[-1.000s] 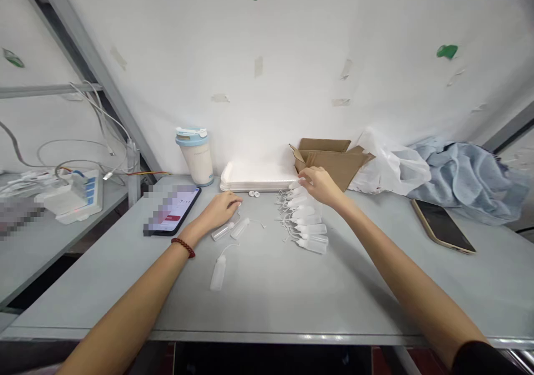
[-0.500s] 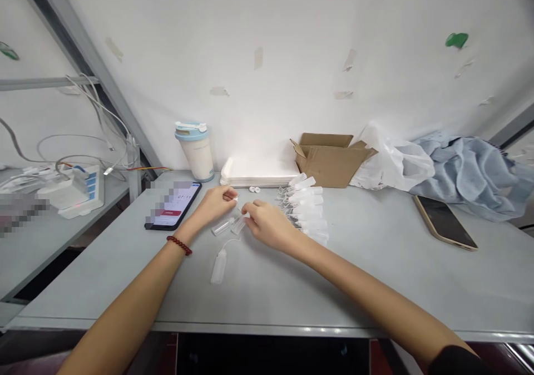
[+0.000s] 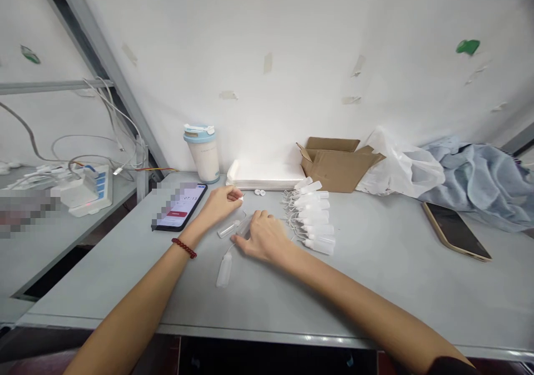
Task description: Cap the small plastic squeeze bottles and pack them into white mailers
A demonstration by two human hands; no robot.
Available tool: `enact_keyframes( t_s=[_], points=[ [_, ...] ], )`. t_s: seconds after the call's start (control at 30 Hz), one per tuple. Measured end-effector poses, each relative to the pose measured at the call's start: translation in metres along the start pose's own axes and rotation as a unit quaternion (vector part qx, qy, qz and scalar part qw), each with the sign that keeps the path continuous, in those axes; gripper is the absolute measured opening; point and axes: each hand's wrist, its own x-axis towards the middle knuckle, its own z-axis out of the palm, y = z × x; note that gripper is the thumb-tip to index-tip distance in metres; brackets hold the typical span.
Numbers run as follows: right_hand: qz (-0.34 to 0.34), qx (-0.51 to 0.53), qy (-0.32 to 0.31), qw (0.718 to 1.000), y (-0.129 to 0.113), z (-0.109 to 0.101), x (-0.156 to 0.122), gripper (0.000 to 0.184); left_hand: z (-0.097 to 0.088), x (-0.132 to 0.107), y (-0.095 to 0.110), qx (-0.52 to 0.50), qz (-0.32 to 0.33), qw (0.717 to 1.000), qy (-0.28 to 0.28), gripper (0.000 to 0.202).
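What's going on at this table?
A person is handling small plastic bottles. The left hand pinches a small white piece, too tiny to make out. The right hand is over one bottle; whether it is gripped is unclear. Two more, a clear bottle and a whitish bottle, lie loose nearby, and a row of bottles lies to the right.

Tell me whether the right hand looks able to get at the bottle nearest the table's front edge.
Likely yes: between the right hand and that bottle, only tabletop and the bottle's own thin tube show, though the hand is at another bottle.
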Motion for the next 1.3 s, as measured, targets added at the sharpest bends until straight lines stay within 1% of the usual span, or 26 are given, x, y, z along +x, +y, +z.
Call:
enact_keyframes(
  t_s=[0.07, 0.17, 0.3, 0.4, 0.47, 0.53, 0.63, 0.73, 0.9, 1.03, 1.17, 1.3],
  points=[
    [0.005, 0.003, 0.007, 1.000, 0.002, 0.002, 0.003, 0.061, 0.000, 0.000, 0.000, -0.005, 0.002, 1.000, 0.006, 0.018],
    [0.005, 0.007, 0.014, 1.000, 0.004, 0.005, 0.007, 0.054, 0.000, 0.000, 0.000, -0.015, 0.004, 1.000, 0.010, 0.018],
    [-0.007, 0.027, -0.002, 1.000, 0.011, 0.005, 0.007, 0.047, 0.000, 0.000, 0.002, -0.029, 0.004, 1.000, 0.011, 0.018],
    [-0.018, 0.070, -0.008, 0.997, 0.021, 0.001, 0.004, 0.043, 0.000, -0.002, 0.007, -0.063, 0.003, 0.998, 0.008, 0.021],
    [-0.022, 0.112, 0.000, 0.993, 0.029, -0.002, 0.002, 0.040, 0.000, -0.004, 0.012, -0.102, -0.007, 0.995, -0.006, 0.023],
    [-0.033, 0.160, 0.014, 0.986, 0.038, -0.004, 0.000, 0.039, 0.002, -0.008, 0.019, -0.138, -0.025, 0.990, -0.032, 0.024],
    [-0.067, 0.222, 0.028, 0.972, 0.047, -0.009, -0.003, 0.041, 0.007, -0.015, 0.029, -0.183, -0.058, 0.979, -0.075, 0.024],
    [-0.096, 0.255, 0.039, 0.961, 0.054, -0.015, -0.007, 0.043, 0.011, -0.020, 0.035, -0.225, -0.075, 0.966, -0.101, 0.021],
    [-0.110, 0.290, 0.053, 0.949, 0.061, -0.024, -0.014, 0.043, 0.015, -0.025, 0.038, -0.300, -0.099, 0.940, -0.131, 0.017],
    [-0.123, 0.311, 0.062, 0.940, 0.066, -0.024, -0.017, 0.046, 0.017, -0.027, 0.040, -0.346, -0.096, 0.923, -0.138, 0.013],
    [-0.113, 0.320, 0.061, 0.939, 0.067, -0.022, -0.017, 0.049, 0.020, -0.028, 0.042, -0.362, -0.103, 0.918, -0.121, 0.018],
    [-0.094, 0.319, 0.073, 0.940, 0.067, -0.021, -0.018, 0.044, 0.021, -0.028, 0.043, -0.354, -0.089, 0.920, -0.140, 0.022]
  ],
)
